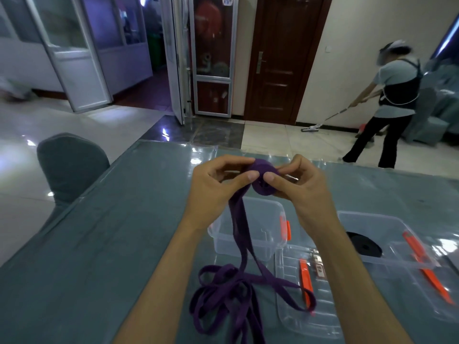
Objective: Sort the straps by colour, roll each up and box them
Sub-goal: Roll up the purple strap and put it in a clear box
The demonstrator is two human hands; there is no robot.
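Nearest, the loose tail of the purple strap is left heaped on the table, free to feed upward. A lid is laid beside it. Further out, the roll is pinched by the right hand, while the incoming strap is nipped by the left hand, presumably for tension. Beyond, one box is kept open and a black roll is already stowed in another box.

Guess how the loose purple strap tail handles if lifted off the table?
Likely floppy: the purple strap hangs limp from the roll and piles in loose loops on the table. Probably light, since fingertip pinches hold it. The tangled loops might snag or drag together.
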